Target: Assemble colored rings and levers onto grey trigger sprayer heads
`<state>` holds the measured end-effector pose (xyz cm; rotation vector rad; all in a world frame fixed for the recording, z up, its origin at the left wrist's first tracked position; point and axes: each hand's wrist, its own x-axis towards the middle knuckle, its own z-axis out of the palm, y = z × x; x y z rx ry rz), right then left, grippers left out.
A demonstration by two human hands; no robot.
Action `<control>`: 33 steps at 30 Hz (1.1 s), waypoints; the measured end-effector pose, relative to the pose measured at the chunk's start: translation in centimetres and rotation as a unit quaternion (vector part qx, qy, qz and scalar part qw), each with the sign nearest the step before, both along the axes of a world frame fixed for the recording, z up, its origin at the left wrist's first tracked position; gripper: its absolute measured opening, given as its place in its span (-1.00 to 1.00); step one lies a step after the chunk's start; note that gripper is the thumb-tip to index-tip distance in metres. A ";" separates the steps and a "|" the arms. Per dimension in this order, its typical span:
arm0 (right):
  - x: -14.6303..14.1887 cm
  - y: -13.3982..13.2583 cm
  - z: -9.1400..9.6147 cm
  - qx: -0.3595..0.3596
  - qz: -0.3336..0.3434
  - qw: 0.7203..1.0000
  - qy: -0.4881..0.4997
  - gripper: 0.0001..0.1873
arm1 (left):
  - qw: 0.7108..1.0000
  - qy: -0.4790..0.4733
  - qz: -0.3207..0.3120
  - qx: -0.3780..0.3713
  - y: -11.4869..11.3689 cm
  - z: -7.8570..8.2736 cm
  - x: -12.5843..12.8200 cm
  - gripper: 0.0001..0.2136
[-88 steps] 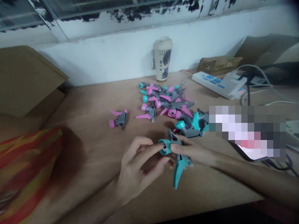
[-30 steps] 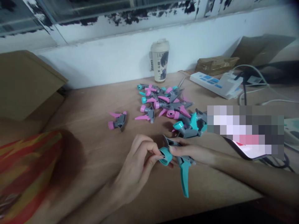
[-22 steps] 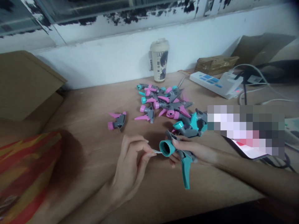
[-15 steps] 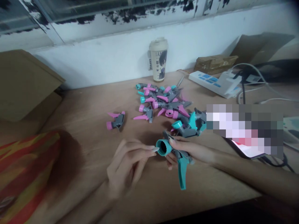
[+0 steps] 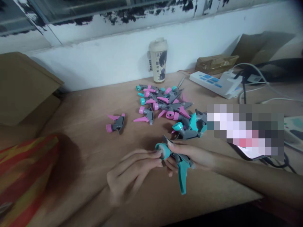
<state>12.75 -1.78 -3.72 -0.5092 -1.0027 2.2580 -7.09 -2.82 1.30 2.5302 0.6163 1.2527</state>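
Note:
My right hand (image 5: 193,155) is closed round a grey trigger sprayer head (image 5: 180,164) with a teal trigger and a teal screw cap (image 5: 163,149), held low over the wooden table (image 5: 85,107). The trigger hangs down towards me. My left hand (image 5: 129,173) reaches in from the left, thumb and forefinger pressed together at the cap's open mouth. Whatever they pinch there is hidden.
A pile of several pink, teal and grey sprayer heads (image 5: 165,102) lies behind my hands, and one pink one (image 5: 115,123) lies apart to the left. A lidded cup (image 5: 157,60) stands by the wall. A power strip (image 5: 214,82) with cables is at right, a cardboard box (image 5: 23,88) at left.
My left hand drew back from the cap with a small pale piece pinched in its fingers, then came back to the cap's mouth. My right hand turned the sprayer a little.

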 end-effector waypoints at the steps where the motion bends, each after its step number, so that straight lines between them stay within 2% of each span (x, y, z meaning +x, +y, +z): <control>1: 0.0 0.0 -0.1 -0.001 -0.002 1.000 0.004 -0.59 | 1.000 0.000 -0.004 0.000 0.1 0.0 0.0 -0.84; 5: 0.0 0.0 -0.2 -0.004 0.006 1.000 0.010 -0.62 | 0.999 -0.040 0.002 -0.036 0.4 -0.4 0.0 -0.73; 8: 0.1 0.0 -0.2 0.002 0.017 1.000 0.007 -0.66 | 0.998 -0.045 0.017 -0.049 0.4 -0.4 0.3 -0.72; 14: 0.1 0.0 -0.3 0.002 0.023 1.000 0.002 -0.67 | 0.993 -0.002 0.098 -0.059 0.2 -0.1 0.4 -0.76; 23: 0.0 0.0 -0.4 0.030 0.009 0.999 -0.012 -0.68 | 0.991 0.012 0.088 -0.100 0.6 0.1 0.6 -0.84; 33: 0.0 0.0 -0.4 0.053 0.003 0.998 -0.045 -0.68 | 0.994 0.039 0.099 -0.027 0.4 0.4 0.7 -0.87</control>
